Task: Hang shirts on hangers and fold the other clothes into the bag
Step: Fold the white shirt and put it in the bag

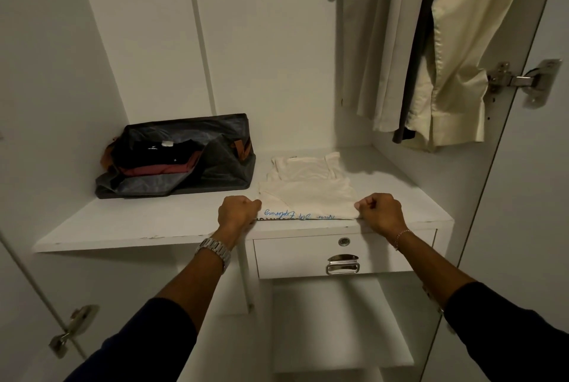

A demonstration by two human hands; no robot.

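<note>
— What's on the cream T-shirt (308, 193)?
— Blue script, upside down; "Exploring" is legible. It lies partly folded on the white shelf (172, 221), near edge.
— The hands?
— Left hand (238, 208) and right hand (380, 210) each pinch a near corner, fingers curled.
— The bag (221, 163)?
— Grey fabric, far left, holding black and maroon folded clothes (160, 160).

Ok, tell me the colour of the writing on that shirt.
Blue writing on the cream shirt, head view.

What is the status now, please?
Both hands, left and right, pinch near corners of cream tee on shelf. Bag open, partly filled. Nothing blocks.
</note>
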